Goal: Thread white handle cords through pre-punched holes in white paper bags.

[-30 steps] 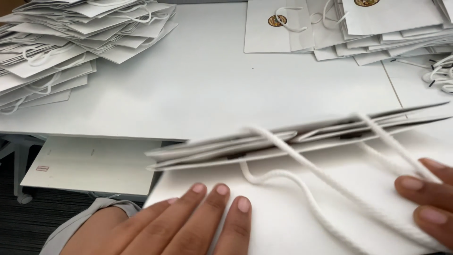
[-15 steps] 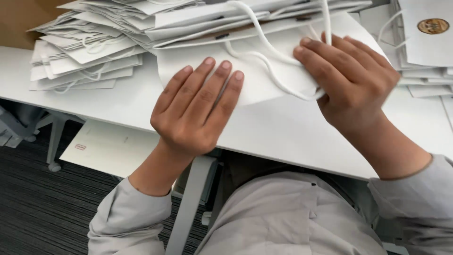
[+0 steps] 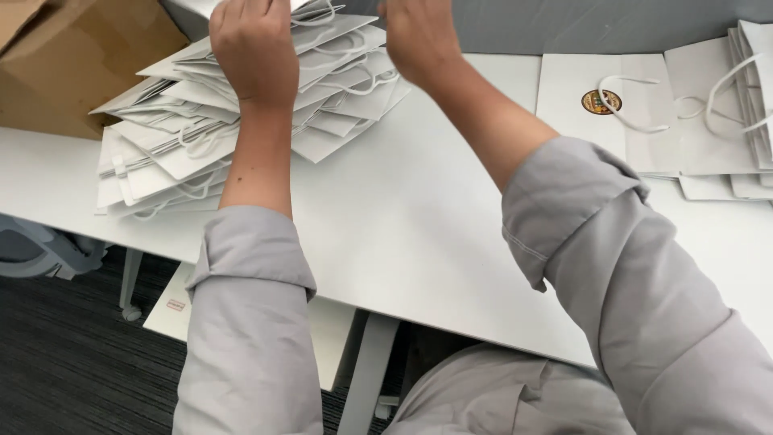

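Observation:
Both my arms in grey sleeves reach up to the far side of the white table (image 3: 419,217). My left hand (image 3: 254,48) rests on top of a tall, fanned pile of flat white paper bags (image 3: 201,153) with rope handles, and grips the topmost white bag (image 3: 189,10), which the frame's top edge mostly cuts off. My right hand (image 3: 419,36) hovers just right of the pile's top, fingers curled and their tips out of view. Whether it holds anything is hidden.
A brown cardboard box (image 3: 72,64) stands behind the pile at the left. Flat white bags with a round emblem (image 3: 600,102) lie at the back right, beside another stack (image 3: 749,97). Below the table are a flat white sheet (image 3: 173,306), a table leg (image 3: 366,370) and dark carpet (image 3: 72,362).
The bag that lay under my hands near the table's front edge has gone up and left onto the pile. Both arms have stretched away from my body.

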